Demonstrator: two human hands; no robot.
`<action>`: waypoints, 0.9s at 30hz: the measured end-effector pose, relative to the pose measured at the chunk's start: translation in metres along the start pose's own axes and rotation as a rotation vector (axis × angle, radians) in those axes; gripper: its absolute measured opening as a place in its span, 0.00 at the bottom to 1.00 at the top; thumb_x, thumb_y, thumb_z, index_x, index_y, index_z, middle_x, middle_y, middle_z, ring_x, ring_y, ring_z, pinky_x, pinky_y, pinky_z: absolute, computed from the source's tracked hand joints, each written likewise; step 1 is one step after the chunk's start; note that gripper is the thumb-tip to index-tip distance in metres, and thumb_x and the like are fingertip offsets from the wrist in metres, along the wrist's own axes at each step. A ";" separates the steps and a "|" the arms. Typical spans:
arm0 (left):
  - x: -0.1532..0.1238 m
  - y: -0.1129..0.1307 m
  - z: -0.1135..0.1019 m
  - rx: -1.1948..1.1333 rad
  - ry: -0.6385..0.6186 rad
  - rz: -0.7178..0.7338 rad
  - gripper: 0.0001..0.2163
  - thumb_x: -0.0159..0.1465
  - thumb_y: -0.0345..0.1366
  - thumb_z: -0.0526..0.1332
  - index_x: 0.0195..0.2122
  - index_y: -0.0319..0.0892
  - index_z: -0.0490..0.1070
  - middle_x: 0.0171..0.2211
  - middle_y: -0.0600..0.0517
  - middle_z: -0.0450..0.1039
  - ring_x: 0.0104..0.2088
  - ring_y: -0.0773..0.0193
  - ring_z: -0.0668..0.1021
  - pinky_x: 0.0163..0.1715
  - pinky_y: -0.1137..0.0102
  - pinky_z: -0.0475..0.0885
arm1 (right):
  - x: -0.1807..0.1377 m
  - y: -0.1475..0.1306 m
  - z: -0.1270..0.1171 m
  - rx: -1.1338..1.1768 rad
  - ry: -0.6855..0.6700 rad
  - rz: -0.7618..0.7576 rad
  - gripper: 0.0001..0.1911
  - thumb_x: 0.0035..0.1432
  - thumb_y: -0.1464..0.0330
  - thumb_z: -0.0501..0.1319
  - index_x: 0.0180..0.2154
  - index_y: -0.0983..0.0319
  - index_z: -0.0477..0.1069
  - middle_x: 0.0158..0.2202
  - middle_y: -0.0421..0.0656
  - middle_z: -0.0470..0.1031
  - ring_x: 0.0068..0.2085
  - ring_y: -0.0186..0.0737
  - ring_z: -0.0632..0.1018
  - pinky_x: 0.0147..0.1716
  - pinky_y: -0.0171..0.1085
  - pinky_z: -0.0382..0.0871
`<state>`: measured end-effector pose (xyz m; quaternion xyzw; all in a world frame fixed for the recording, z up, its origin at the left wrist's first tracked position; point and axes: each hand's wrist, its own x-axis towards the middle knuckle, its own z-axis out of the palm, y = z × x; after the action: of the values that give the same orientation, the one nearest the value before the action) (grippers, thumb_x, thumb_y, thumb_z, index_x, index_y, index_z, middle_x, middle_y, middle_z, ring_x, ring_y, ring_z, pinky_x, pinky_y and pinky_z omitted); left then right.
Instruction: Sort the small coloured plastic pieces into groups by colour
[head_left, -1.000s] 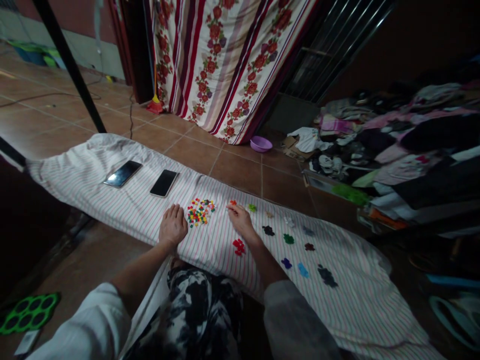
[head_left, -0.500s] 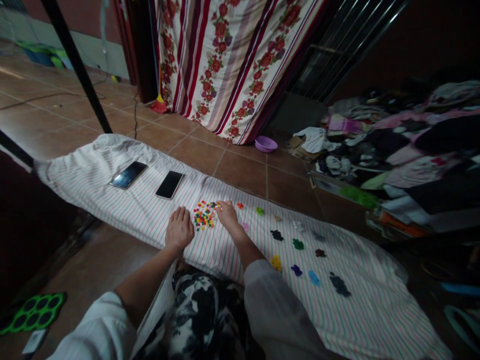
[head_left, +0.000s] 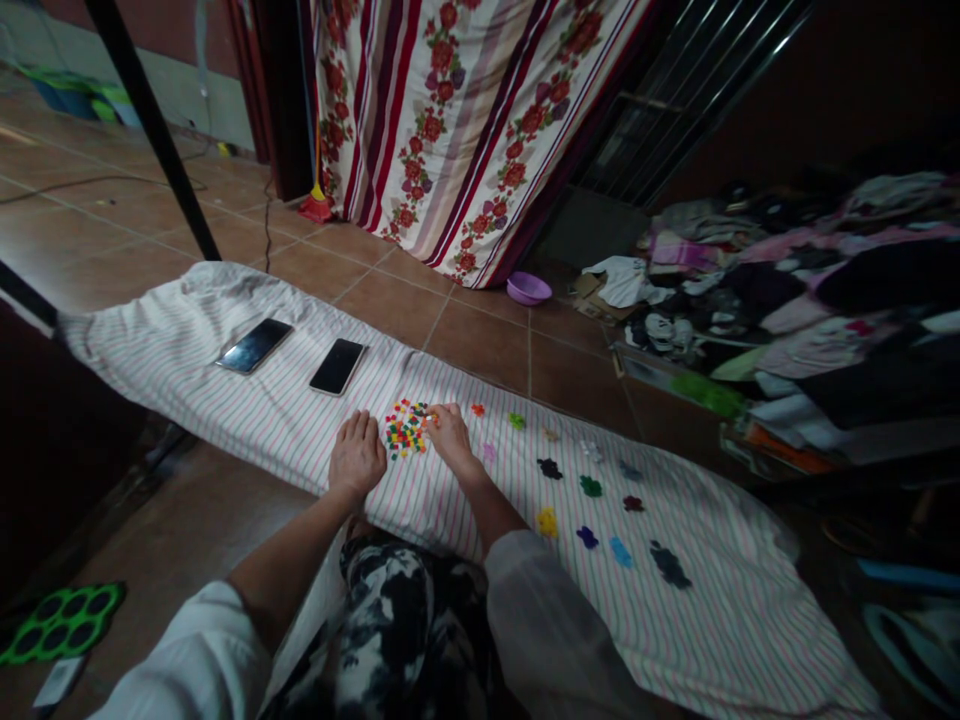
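A patch of small mixed-colour pieces [head_left: 406,432], in red, yellow, green, white and orange, lies on a striped cloth [head_left: 465,500]. My right hand [head_left: 450,436] reaches to the patch's right edge, fingers bent and pinched together; whatever is between the fingertips is too small to make out. Flat on the cloth just left of the patch rests my left hand [head_left: 358,452], fingers stretched out, holding nothing. Single-colour piles spread to the right, among them orange [head_left: 478,410], pink [head_left: 489,453], light green [head_left: 516,421], black [head_left: 550,468], dark green [head_left: 591,486] and yellow [head_left: 547,521].
Two phones, one [head_left: 255,346] at the far left and another [head_left: 337,366] nearer, lie on the cloth. More piles, including blue [head_left: 621,552] and dark grey [head_left: 669,565], sit at the right. A purple basin [head_left: 529,289] and heaped clothes [head_left: 795,290] are beyond.
My right hand's fingertips have shifted slightly at the right edge of the mixed pieces. My left hand stays flat in place. The whole view has moved a little.
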<state>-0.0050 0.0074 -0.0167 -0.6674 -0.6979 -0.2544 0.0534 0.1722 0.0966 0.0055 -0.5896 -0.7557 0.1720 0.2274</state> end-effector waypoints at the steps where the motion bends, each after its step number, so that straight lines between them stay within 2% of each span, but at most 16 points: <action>1: 0.000 0.000 0.000 -0.004 0.002 -0.001 0.20 0.63 0.34 0.49 0.53 0.32 0.68 0.57 0.37 0.67 0.61 0.48 0.65 0.59 0.55 0.59 | 0.000 0.001 0.001 0.008 0.012 -0.007 0.12 0.58 0.71 0.56 0.42 0.58 0.74 0.43 0.43 0.67 0.37 0.34 0.73 0.39 0.33 0.67; 10: 0.000 0.000 0.000 0.019 0.006 0.011 0.21 0.63 0.35 0.49 0.53 0.31 0.68 0.57 0.37 0.67 0.61 0.48 0.65 0.59 0.55 0.59 | 0.003 0.008 0.004 0.125 0.097 -0.073 0.10 0.56 0.71 0.54 0.37 0.59 0.73 0.39 0.43 0.71 0.36 0.36 0.73 0.39 0.35 0.68; 17: 0.000 0.001 -0.001 0.009 -0.008 0.011 0.21 0.63 0.35 0.49 0.53 0.31 0.68 0.57 0.36 0.67 0.61 0.48 0.65 0.59 0.54 0.59 | -0.002 0.019 0.001 0.232 0.178 0.017 0.10 0.53 0.69 0.54 0.37 0.59 0.71 0.34 0.41 0.74 0.34 0.37 0.75 0.38 0.35 0.69; 21: 0.000 0.001 -0.002 0.017 -0.005 0.010 0.21 0.63 0.35 0.49 0.53 0.31 0.68 0.56 0.36 0.68 0.60 0.48 0.66 0.59 0.55 0.60 | -0.007 0.034 -0.010 0.278 0.222 0.101 0.10 0.54 0.66 0.54 0.37 0.59 0.71 0.33 0.41 0.76 0.34 0.37 0.76 0.37 0.36 0.70; 27: -0.001 -0.001 0.000 -0.003 0.020 0.021 0.21 0.62 0.35 0.50 0.53 0.34 0.68 0.56 0.36 0.68 0.60 0.48 0.65 0.58 0.53 0.59 | -0.021 0.064 -0.042 0.331 0.302 0.177 0.13 0.52 0.65 0.54 0.37 0.60 0.72 0.34 0.43 0.78 0.35 0.39 0.77 0.37 0.37 0.71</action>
<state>-0.0054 0.0064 -0.0172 -0.6720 -0.6900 -0.2616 0.0621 0.2514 0.0921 0.0034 -0.6273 -0.6201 0.2226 0.4152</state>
